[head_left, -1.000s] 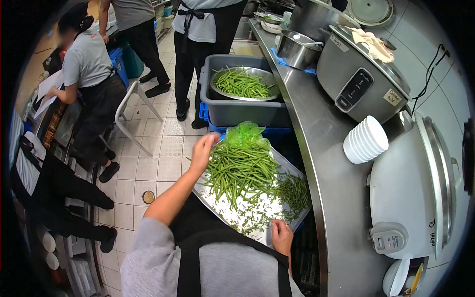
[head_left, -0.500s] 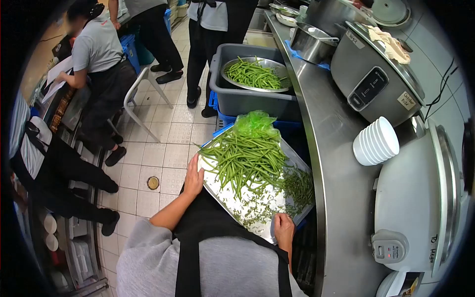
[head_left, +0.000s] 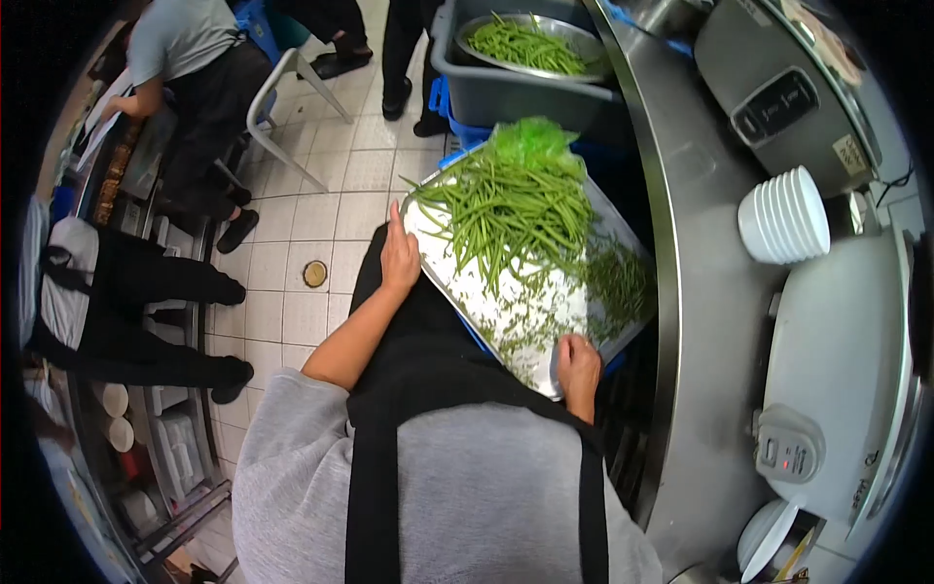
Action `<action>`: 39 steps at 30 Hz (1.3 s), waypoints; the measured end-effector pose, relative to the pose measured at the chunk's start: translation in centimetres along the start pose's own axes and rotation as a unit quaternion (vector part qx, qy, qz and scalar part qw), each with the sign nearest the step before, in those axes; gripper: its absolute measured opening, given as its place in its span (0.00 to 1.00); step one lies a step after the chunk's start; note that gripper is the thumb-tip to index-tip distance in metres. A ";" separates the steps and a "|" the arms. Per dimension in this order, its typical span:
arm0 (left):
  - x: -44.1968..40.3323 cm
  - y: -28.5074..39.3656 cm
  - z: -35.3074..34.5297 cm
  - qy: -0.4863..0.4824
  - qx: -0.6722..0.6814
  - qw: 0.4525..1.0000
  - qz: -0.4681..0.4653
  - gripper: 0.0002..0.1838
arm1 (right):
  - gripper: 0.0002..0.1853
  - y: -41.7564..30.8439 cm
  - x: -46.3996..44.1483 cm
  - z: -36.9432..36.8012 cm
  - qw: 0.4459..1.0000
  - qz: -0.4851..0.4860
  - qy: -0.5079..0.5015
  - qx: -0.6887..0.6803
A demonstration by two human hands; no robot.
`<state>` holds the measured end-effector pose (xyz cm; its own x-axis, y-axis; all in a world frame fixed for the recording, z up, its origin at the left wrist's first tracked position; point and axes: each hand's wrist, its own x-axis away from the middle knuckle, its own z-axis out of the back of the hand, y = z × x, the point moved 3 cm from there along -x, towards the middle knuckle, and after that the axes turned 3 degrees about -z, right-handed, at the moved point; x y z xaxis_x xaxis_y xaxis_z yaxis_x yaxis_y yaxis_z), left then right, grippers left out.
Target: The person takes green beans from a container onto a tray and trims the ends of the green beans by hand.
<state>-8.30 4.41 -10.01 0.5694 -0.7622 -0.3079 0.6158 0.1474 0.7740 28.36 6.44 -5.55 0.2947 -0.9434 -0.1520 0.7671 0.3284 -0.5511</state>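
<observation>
A metal tray [head_left: 630,220] lies tilted before me, partly over my apron. Long green beans [head_left: 516,214] are heaped on its far part beside a green plastic bag [head_left: 533,146]. Small cut bean ends [head_left: 615,287] are piled at its right side, with more scattered over the near part. My left hand [head_left: 399,255] grips the tray's left rim, one finger stretched along it. At the near right corner my right hand [head_left: 578,368] is closed, low over the tray; a greyish edge shows beside its fingers, but what it holds is hidden.
A grey tub [head_left: 535,97] beyond the tray holds a metal bowl of beans [head_left: 525,49]. To the right runs a steel counter [head_left: 705,389] with stacked white bowls [head_left: 783,214] and large cookers. People stand at left near a white chair [head_left: 282,127].
The view has tilted downward, so the tray and tub sit higher. My left hand has its finger straighter along the rim. My right hand stays closed near the tray's near corner.
</observation>
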 end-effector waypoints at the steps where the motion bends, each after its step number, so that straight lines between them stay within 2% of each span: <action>1: -0.1 -0.2 -0.1 0.004 0.001 1.000 -0.003 0.34 | 0.08 -0.1 -0.1 0.1 1.000 -0.003 -0.002 0.002; 2: 0.0 -0.3 -0.3 0.008 0.003 1.000 -0.006 0.34 | 0.07 -0.1 0.0 0.1 1.000 -0.006 -0.003 0.005; 4: -0.3 0.4 0.1 -0.025 0.023 0.998 0.051 0.34 | 0.07 -0.5 0.0 0.4 1.000 -0.023 -0.003 0.010; 8: -0.2 -0.8 0.0 -0.014 0.006 0.999 -0.031 0.34 | 0.06 -0.3 0.0 -0.3 0.996 -0.072 0.039 -0.033; 9: -0.2 -1.2 -0.1 -0.013 0.001 0.999 -0.051 0.34 | 0.06 -0.7 -0.3 -0.3 0.991 -0.115 0.029 -0.063; 12: -0.3 -0.7 0.3 -0.052 0.037 0.998 -0.004 0.34 | 0.06 -2.4 -1.7 -1.1 0.997 -0.042 0.032 -0.056; 14: -0.3 -0.2 0.5 -0.054 0.045 0.997 -0.011 0.34 | 0.06 -4.6 -3.1 -1.5 0.999 -0.029 0.006 -0.019; 16: -0.5 -0.4 0.6 -0.045 0.045 0.998 -0.028 0.34 | 0.06 -5.7 -4.5 -2.5 0.999 0.003 0.026 0.023; 19: -0.4 2.2 2.1 0.040 -0.153 0.974 -0.159 0.34 | 0.06 -6.3 -6.3 -4.0 0.996 0.008 0.029 0.079; 22: 0.3 5.7 3.2 -0.031 -0.131 0.961 -0.243 0.30 | 0.06 -6.5 -6.6 -4.5 0.989 0.016 -0.036 0.142; 24: 1.2 7.0 2.7 -0.163 -0.016 0.956 -0.242 0.20 | 0.04 -8.0 -5.4 -3.6 0.993 0.042 -0.044 0.101; 26: 2.6 8.7 1.5 -0.271 0.046 0.922 -0.272 0.21 | 0.03 -9.2 -4.1 -2.8 0.995 0.066 -0.055 0.048; 28: 3.5 11.5 0.7 -0.326 0.053 0.889 -0.319 0.19 | 0.04 -10.1 -3.3 -2.2 0.995 0.083 -0.047 0.024; 29: 3.8 12.3 0.0 -0.301 0.059 0.889 -0.339 0.13 | 0.04 -10.7 -3.1 -1.6 0.995 0.088 -0.043 0.011; 31: 4.2 11.9 -1.4 -0.334 0.040 0.881 -0.331 0.09 | 0.04 -11.3 -3.1 -0.9 0.994 0.113 0.000 -0.001; 34: 4.0 13.2 -1.6 -0.324 0.080 0.881 -0.335 0.05 | 0.02 -9.4 -3.2 -1.4 0.982 -0.029 0.007 -0.187; 36: 4.0 14.0 -1.2 -0.347 0.084 0.878 -0.318 0.05 | 0.02 -6.0 -3.8 -2.5 0.936 -0.172 0.026 -0.307; 38: 4.0 14.3 -0.6 -0.342 0.094 0.883 -0.307 0.05 | 0.04 -4.7 -5.8 -1.2 0.970 -0.145 0.053 -0.187; 39: 3.9 14.2 -0.3 -0.336 0.098 0.888 -0.299 0.05 | 0.06 -4.2 -6.9 -0.7 0.984 -0.098 0.075 -0.125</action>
<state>2.88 3.70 -0.38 -0.3215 -0.8805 -0.3483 0.5543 -0.4732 0.6847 22.77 11.56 -2.76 0.0522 -0.9899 -0.1315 0.6318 0.1347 -0.7633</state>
